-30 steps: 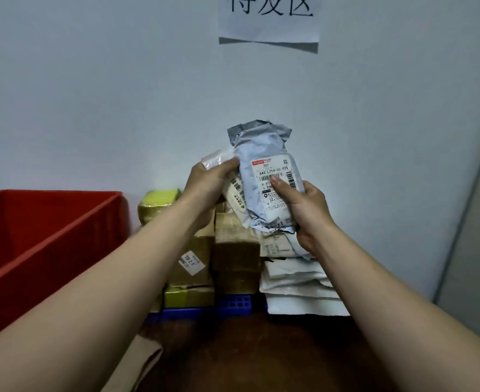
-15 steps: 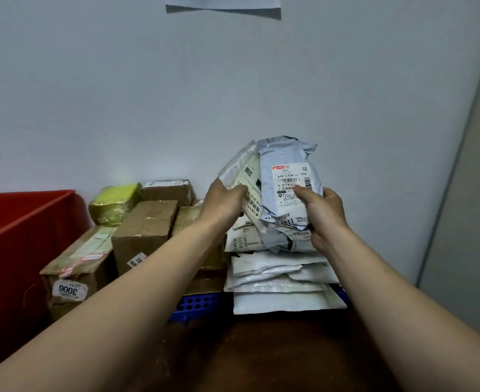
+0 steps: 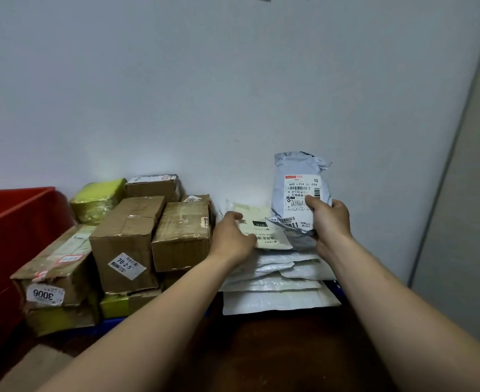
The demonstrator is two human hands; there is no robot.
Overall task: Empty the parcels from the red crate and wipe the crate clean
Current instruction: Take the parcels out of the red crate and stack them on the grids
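Right hand [image 3: 330, 222] has its fingers wrapped round a grey mailer bag [image 3: 292, 165], holding it upright just above the stack of white mailers [image 3: 275, 281]. Left hand [image 3: 233, 236] grips the edge of a flat cream parcel [image 3: 254, 213] lying on top of that stack. Red crate [image 3: 12, 222] sits far left, right beside the cardboard boxes [image 3: 125, 233].

Left hand [image 3: 233, 239] and right hand [image 3: 330, 222] (the higher one) reach forward, both gripping.
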